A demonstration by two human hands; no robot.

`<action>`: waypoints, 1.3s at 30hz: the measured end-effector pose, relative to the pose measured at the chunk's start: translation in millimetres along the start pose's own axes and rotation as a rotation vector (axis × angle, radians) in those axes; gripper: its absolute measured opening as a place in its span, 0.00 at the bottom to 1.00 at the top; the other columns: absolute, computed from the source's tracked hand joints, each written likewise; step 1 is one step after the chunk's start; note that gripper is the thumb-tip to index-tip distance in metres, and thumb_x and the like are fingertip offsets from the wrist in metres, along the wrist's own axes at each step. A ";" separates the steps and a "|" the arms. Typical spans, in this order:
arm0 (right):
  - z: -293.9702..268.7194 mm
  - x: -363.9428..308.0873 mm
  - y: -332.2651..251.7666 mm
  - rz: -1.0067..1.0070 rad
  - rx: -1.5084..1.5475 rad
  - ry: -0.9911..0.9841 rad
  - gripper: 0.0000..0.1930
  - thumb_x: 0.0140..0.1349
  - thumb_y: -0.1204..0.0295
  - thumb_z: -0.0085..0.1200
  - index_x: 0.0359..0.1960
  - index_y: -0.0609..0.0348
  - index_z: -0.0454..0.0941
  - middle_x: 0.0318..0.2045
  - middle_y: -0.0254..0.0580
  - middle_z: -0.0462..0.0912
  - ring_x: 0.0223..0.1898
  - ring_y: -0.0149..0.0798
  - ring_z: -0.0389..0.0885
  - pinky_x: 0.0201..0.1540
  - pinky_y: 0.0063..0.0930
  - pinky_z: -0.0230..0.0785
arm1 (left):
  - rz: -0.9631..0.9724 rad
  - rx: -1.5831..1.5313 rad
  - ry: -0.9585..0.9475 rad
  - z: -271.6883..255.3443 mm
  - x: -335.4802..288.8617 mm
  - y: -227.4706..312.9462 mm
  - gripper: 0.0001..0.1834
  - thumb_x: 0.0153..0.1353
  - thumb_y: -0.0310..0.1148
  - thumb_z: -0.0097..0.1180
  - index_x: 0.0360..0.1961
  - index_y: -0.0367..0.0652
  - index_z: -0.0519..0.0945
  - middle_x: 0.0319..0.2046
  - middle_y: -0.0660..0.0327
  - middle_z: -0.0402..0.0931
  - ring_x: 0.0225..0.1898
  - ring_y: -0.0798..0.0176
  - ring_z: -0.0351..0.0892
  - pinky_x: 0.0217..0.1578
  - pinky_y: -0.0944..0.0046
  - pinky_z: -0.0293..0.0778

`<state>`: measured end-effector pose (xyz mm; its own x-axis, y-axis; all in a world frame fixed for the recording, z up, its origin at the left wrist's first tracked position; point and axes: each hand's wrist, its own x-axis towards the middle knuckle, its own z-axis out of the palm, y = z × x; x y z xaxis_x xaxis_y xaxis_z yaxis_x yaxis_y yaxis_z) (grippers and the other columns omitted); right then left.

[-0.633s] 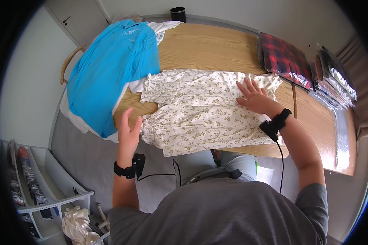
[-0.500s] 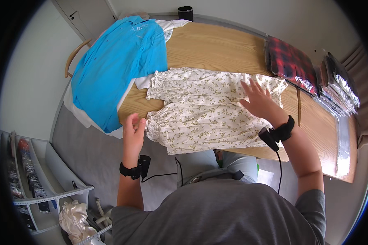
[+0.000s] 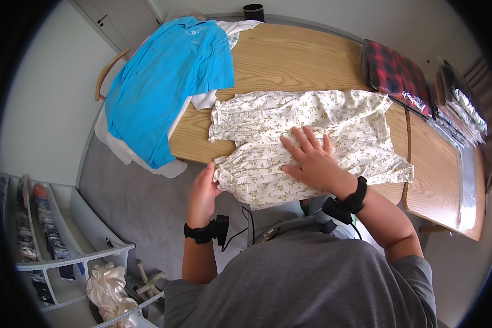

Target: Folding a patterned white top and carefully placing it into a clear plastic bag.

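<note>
White floral pajama trousers with a small green leaf print lie on the wooden table, their two ruffled cuffs toward the left. My left hand is at the nearer cuff, its fingers closed on the ruffled edge; part of the grip is hidden. Flat on the middle of the cloth rests my right hand, fingers spread and holding nothing. Wrinkles run through the fabric around it. The near side of the trousers reaches the table's front edge, above my lap.
A blue shirt lies over white cloth at the left, by a wooden chair. Bagged garments are stacked at the right, a red plaid one among them. A divided white bin stands lower left; a black wastebasket is behind.
My right hand has moved left and nearer across the cloth. My left hand has come to the near cuff and closed on it. The trousers' right end now spreads farther right and nearer.
</note>
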<state>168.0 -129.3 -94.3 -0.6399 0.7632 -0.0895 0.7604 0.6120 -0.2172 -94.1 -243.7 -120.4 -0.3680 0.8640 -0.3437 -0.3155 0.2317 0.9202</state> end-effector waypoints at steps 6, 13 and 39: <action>4.7 -46.5 10.1 -0.274 -0.126 0.032 0.35 0.62 0.42 0.42 0.68 0.40 0.54 0.69 0.44 0.53 0.70 0.51 0.47 0.64 0.67 0.42 | -0.118 -0.383 -0.209 7.7 -40.3 -31.4 0.21 0.69 0.42 0.44 0.49 0.32 0.74 0.44 0.56 0.79 0.43 0.64 0.79 0.46 0.64 0.73; 9.0 -81.8 15.6 -0.351 -0.103 0.098 0.34 0.62 0.43 0.42 0.67 0.41 0.56 0.67 0.42 0.57 0.69 0.50 0.50 0.65 0.64 0.41 | -0.226 -0.371 -0.226 33.6 -70.9 -41.0 0.22 0.67 0.44 0.48 0.47 0.33 0.76 0.43 0.58 0.79 0.42 0.67 0.78 0.44 0.67 0.73; -5.4 -77.7 57.8 -0.271 0.264 0.238 0.30 0.68 0.45 0.30 0.66 0.44 0.59 0.66 0.45 0.60 0.70 0.50 0.51 0.68 0.57 0.36 | 0.102 -0.362 -0.063 143.6 -44.9 8.1 0.22 0.64 0.34 0.52 0.53 0.27 0.69 0.47 0.48 0.75 0.45 0.58 0.78 0.45 0.60 0.76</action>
<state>262.3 -152.1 -94.7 -0.7454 0.6279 0.2241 0.4949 0.7463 -0.4451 45.5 -216.4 -70.6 -0.3622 0.9030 -0.2309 -0.5727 -0.0202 0.8195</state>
